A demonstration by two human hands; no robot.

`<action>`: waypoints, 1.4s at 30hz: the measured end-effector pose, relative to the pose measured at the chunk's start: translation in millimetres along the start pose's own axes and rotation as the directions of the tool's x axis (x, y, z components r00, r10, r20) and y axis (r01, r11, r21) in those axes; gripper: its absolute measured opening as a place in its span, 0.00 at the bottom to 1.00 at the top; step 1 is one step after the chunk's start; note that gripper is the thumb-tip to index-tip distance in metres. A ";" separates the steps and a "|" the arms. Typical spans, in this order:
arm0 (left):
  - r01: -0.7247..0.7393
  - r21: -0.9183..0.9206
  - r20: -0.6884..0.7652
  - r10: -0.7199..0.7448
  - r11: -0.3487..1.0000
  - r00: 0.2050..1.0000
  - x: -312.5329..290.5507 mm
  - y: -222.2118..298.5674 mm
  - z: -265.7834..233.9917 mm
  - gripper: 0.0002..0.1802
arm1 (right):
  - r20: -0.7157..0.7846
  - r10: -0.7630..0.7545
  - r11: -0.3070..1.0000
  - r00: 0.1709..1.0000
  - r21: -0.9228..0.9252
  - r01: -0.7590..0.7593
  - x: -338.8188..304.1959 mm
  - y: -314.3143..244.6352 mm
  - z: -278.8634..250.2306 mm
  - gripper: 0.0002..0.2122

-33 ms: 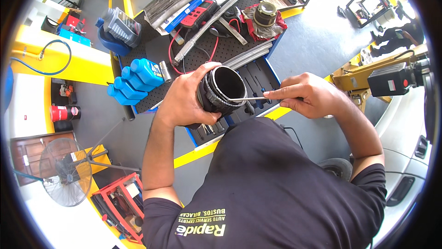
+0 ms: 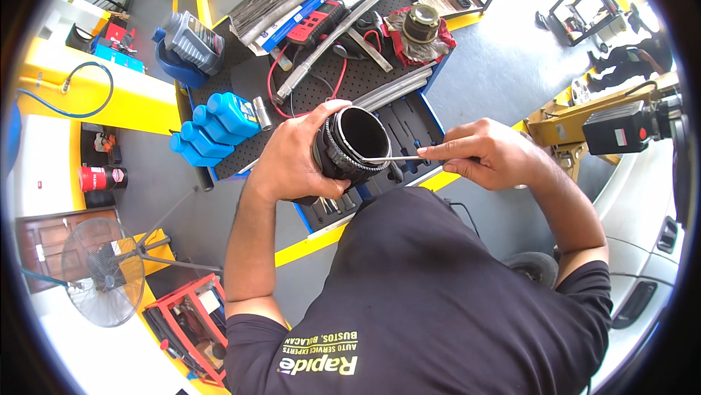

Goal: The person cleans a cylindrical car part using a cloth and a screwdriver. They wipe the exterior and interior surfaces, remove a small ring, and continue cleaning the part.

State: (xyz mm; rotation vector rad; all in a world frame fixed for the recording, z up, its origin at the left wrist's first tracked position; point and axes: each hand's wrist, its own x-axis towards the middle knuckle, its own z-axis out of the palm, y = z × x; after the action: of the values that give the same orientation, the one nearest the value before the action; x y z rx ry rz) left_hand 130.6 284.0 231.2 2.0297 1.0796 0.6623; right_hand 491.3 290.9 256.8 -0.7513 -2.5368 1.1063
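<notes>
Cylinder (image 2: 349, 152), hollow, black, probably stiff, is aptly clasped round its wall by left hand (image 2: 293, 152), silvery rod (image 2: 394, 158) pinched by right hand (image 2: 488, 152).

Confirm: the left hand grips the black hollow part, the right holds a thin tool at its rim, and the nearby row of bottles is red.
Wrong colour: the head view shows the row of bottles is blue. The left hand grips the black hollow part, and the right hand holds the thin tool at its rim.
</notes>
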 end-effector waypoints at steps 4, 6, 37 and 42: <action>0.010 -0.086 0.067 -0.004 0.996 0.998 1.7 -6.2 -1.0 0.54 | -0.025 -0.004 0.999 1.000 0.045 0.005 3.4 0.7 8.4 0.20; 0.004 -0.134 0.080 0.007 0.991 0.997 2.2 -7.8 -1.4 0.53 | -0.036 -0.030 0.999 0.999 -0.033 0.029 2.7 -1.1 6.5 0.20; -0.029 -0.103 0.112 0.041 0.994 0.993 -3.0 2.9 -13.9 0.51 | 0.029 0.052 0.989 0.998 0.139 -0.055 1.3 -20.3 10.2 0.19; 0.052 -0.188 0.284 0.003 0.981 0.959 0.7 2.9 -16.1 0.57 | 0.106 -0.051 0.966 0.993 0.258 0.022 6.5 -3.6 2.2 0.19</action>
State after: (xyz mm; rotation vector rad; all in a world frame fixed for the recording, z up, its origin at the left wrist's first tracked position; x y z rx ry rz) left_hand 120.8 289.3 243.3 1.8706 0.8369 0.4288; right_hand 483.7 291.2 258.3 -0.5874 -2.4172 1.4659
